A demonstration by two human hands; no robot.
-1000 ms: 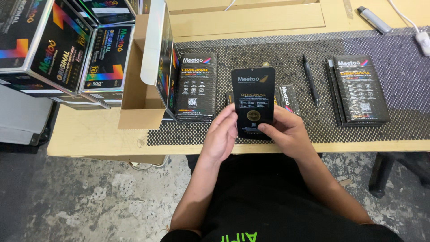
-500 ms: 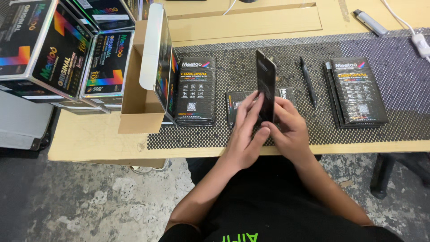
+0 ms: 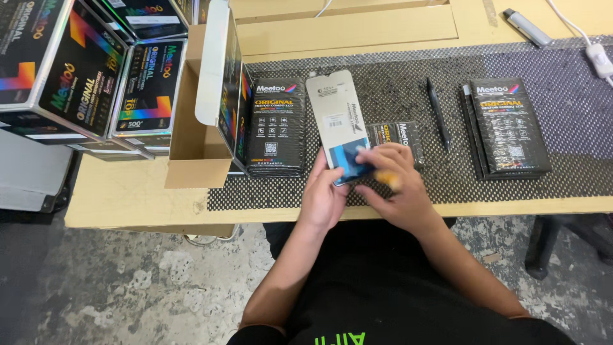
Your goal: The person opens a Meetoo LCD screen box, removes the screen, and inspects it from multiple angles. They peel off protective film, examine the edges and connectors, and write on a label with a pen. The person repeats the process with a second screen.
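My left hand holds the lower end of a flat phone-screen panel, which lies pale back side up over the black mesh mat. A blue patch shows at its lower end. My right hand rests on that lower end, fingers curled, with something small and orange blurred at the fingertips. A small black packet lies just behind my right hand.
A stack of black flat packs stands left of the panel, another stack at the right. A black pen lies between. An open cardboard box and large printed cartons fill the left.
The panel went from dark front side facing me, through standing on edge, to lying with its pale back side up. Both hands dropped lower toward the table's front edge.
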